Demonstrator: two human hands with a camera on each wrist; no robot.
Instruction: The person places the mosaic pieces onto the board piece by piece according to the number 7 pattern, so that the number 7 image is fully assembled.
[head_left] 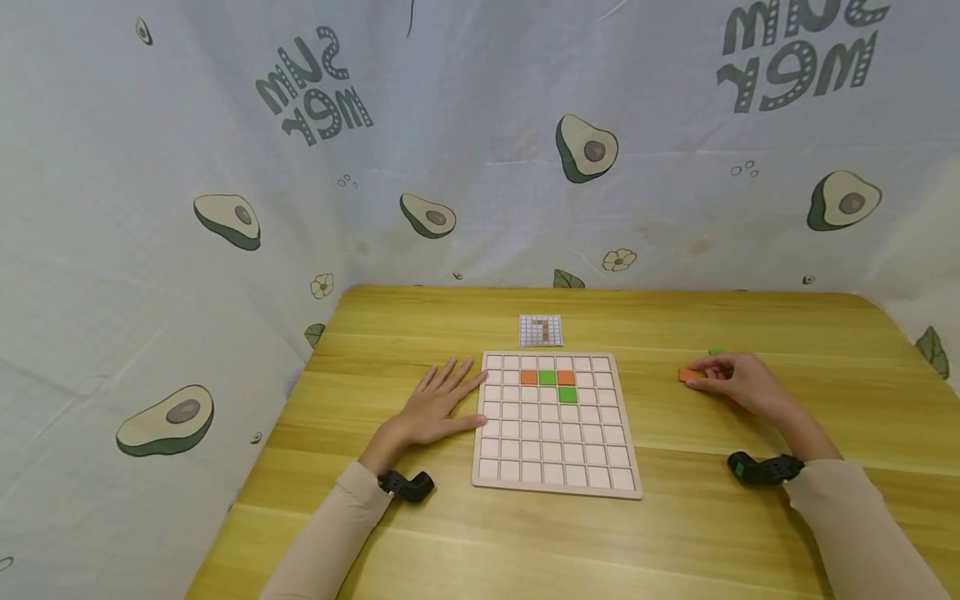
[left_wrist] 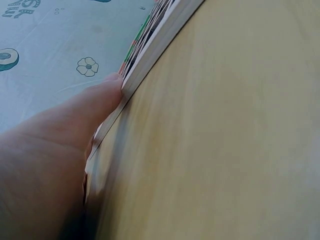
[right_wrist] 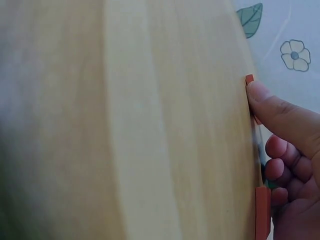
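A square wooden grid board (head_left: 618, 417) lies on the table with two orange tiles and a green tile (head_left: 547, 377) in its second row. Another green tile (head_left: 567, 395) sits below the right orange one. My left hand (head_left: 435, 408) rests spread on the table, a fingertip and the thumb touching the board's left edge; in the left wrist view the thumb (left_wrist: 107, 92) presses its side. To the right of the board, my right hand (head_left: 738, 379) pinches an orange tile (head_left: 686, 374) between thumb and fingers. In the right wrist view, more orange (right_wrist: 262, 212) shows near the curled fingers.
A small printed grid card (head_left: 540, 330) with a coloured pattern lies behind the board. A green tile (head_left: 717, 352) peeks out behind my right hand. A white curtain (head_left: 495, 150) with avocado prints hangs along the table's back and left side.
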